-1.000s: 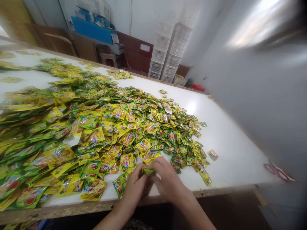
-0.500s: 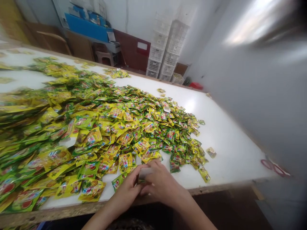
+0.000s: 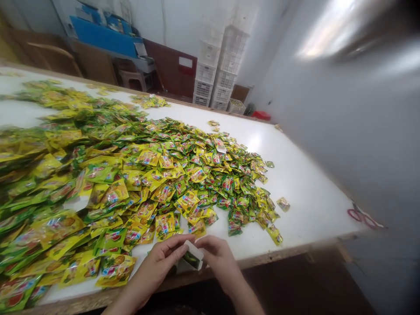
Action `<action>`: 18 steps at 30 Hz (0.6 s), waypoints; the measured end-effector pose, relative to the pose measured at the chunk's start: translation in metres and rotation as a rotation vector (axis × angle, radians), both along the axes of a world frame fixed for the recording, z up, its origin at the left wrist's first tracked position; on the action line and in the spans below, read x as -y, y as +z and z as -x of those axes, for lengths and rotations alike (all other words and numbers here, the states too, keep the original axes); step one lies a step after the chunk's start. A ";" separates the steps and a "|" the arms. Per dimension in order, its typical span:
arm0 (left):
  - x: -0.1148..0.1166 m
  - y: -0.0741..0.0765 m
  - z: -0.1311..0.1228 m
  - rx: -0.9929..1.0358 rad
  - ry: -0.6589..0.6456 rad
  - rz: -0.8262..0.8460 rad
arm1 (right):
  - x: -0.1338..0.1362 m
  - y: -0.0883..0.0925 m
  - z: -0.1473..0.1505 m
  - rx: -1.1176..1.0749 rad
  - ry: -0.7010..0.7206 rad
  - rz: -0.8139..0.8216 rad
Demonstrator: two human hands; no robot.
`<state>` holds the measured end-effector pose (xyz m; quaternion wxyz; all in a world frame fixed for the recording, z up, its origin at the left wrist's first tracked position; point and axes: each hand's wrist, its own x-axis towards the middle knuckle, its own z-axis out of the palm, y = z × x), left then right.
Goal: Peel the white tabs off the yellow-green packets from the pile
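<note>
A small white carton [image 3: 196, 250] is held at the table's front edge, its opening facing me with something green inside. My left hand [image 3: 167, 258] closes on the carton's left side, thumb along its rim. From the other side, my right hand [image 3: 217, 253] grips the right side with bent fingers. Just beyond my hands spreads a large heap of yellow and green candy sachets [image 3: 187, 201], printed with fruit pictures. One yellow sachet [image 3: 165, 225] lies close to my left fingers.
Red-handled scissors [image 3: 364, 217] lie at the table's right corner. A loose sachet [image 3: 283, 204] sits right of the heap on the white tabletop [image 3: 295, 175]. White plastic crates [image 3: 205, 72] stand stacked behind the table, near a stool [image 3: 133, 74]. A wall rises on the right.
The carton, mostly hidden between my hands before, has turned so its opening and green contents show. My hands have moved slightly apart and down. The whole view has shifted a little.
</note>
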<state>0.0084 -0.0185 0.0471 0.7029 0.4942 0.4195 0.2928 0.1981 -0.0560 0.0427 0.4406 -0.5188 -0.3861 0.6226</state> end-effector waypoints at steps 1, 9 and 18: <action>-0.001 0.000 -0.001 -0.011 0.017 0.001 | 0.001 0.002 -0.003 -0.052 0.005 -0.007; -0.001 0.009 -0.012 0.090 0.065 0.109 | 0.003 0.000 -0.012 -0.099 -0.035 -0.043; -0.012 -0.020 -0.010 0.014 0.315 0.006 | -0.039 0.001 0.007 0.302 -0.064 -0.246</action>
